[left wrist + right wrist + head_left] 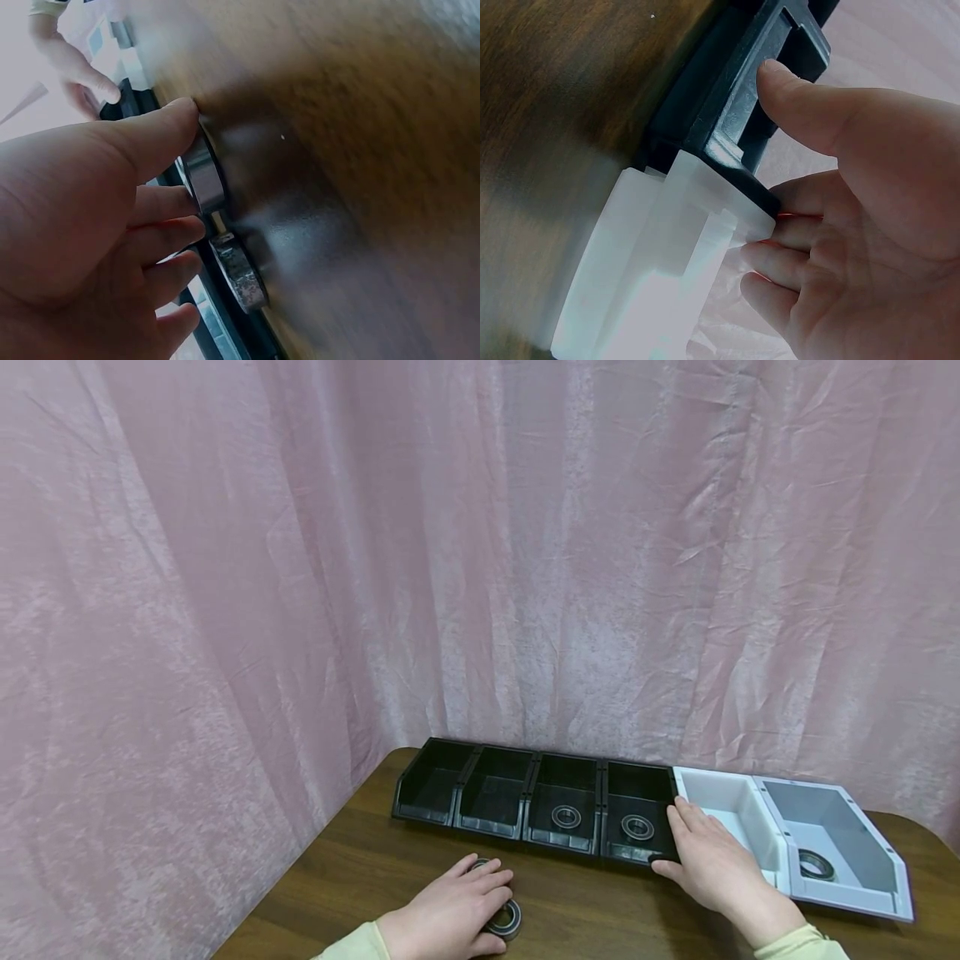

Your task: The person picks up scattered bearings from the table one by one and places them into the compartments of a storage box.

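Note:
My left hand (459, 906) reaches down at the front of the table. Its thumb and index finger pinch a metal ball bearing (204, 178) by the rim. A second bearing (240, 276) stands next to it, near the other fingers, and is mostly covered by them in the head view. My right hand (712, 860) rests at the right end of the black bins, fingers nearly straight. Its thumb touches the front of the rightmost black bin (622, 852), and the fingertips lie by the seam with the white bin (645, 247). That black bin contains one bearing (637, 827).
Several black bins stand in a row at the back of the wooden table (352, 860). One more bearing (566, 817) lies in the third bin from the left. At the right, a grey bin (862, 900) holds another bearing (816, 865). A pink curtain (562, 568) hangs behind.

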The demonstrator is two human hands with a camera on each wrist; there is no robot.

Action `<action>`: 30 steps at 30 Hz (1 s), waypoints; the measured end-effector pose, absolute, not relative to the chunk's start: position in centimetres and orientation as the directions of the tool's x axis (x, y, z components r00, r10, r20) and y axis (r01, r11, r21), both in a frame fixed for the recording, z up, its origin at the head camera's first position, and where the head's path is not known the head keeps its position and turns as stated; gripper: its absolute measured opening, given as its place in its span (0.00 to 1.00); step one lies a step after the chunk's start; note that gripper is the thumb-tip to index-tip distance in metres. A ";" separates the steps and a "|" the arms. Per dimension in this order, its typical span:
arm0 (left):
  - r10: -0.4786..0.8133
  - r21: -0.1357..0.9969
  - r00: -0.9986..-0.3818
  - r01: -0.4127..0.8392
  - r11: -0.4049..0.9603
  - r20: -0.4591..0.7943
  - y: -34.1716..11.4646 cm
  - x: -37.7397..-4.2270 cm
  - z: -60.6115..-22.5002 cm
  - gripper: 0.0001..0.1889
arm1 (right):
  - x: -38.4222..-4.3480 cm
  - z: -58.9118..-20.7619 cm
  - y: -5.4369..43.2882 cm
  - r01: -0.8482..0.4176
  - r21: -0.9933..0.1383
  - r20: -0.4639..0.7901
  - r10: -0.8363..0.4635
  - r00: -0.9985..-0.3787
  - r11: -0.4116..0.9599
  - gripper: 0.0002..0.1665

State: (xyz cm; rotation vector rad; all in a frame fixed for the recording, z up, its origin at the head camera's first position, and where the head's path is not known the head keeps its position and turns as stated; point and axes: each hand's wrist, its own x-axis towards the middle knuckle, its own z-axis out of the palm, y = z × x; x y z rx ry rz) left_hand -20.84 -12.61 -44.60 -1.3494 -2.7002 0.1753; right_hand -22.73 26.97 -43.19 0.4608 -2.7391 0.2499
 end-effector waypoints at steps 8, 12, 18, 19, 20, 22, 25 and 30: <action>0.796 -0.136 -0.602 0.785 0.604 0.058 -12.8 -21.0 -44.7 0.27 | -22.7 -43.2 27.0 -0.347 -0.117 0.369 -0.284 -0.885 0.930 0.49; 0.802 -0.148 -0.593 0.789 0.596 0.075 -12.8 -21.0 -44.9 0.26 | -22.7 -43.2 27.0 -0.346 -0.118 0.365 -0.283 -0.887 0.931 0.49; 0.801 -0.138 -0.594 0.790 0.598 0.074 -12.7 -21.1 -44.9 0.25 | -22.7 -43.2 27.0 -0.341 -0.121 0.361 -0.279 -0.890 0.932 0.49; 0.800 -0.134 -0.595 0.789 0.599 0.071 -12.7 -21.1 -44.9 0.25 | -22.7 -43.2 27.0 -0.341 -0.121 0.361 -0.279 -0.890 0.932 0.49; 0.800 -0.132 -0.596 0.790 0.599 0.069 -12.7 -21.1 -44.9 0.25 | -22.7 -43.2 27.0 -0.342 -0.121 0.363 -0.279 -0.889 0.932 0.49; 0.802 -0.136 -0.593 0.791 0.597 0.070 -12.7 -21.1 -44.9 0.25 | -22.7 -43.2 27.0 -0.344 -0.120 0.364 -0.280 -0.888 0.931 0.49; 0.802 -0.141 -0.593 0.790 0.596 0.067 -12.6 -21.1 -44.9 0.25 | -22.7 -43.2 27.0 -0.344 -0.121 0.365 -0.280 -0.888 0.931 0.49; 0.797 -0.154 -0.602 0.784 0.602 0.052 -12.3 -21.1 -44.7 0.25 | -22.7 -43.1 27.0 -0.337 -0.124 0.354 -0.276 -0.894 0.933 0.49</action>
